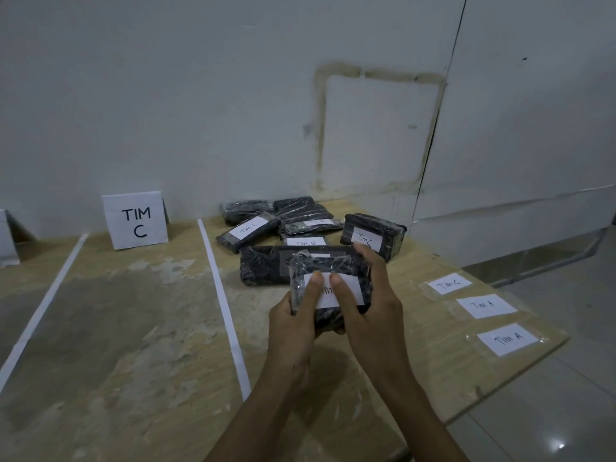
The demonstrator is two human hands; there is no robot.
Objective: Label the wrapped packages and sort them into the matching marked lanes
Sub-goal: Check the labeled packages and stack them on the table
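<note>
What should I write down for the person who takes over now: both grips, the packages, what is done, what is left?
Left grip and right grip hold one wrapped package; both thumbs press its label, text mostly covered.
Pile behind it, right of the white tape line: labels Tim C, Tim B, Tim C readable; one at the back shows none.
Spare labels at the right edge: Tim C, Tim A, Tim A.
Left: finish labelling, then sort; no package lies before the TIM C sign.

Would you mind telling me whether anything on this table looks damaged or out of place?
The tabletop is worn to pale patches between the white tape lines, before the TIM C sign. Nothing looks spilled.
</note>
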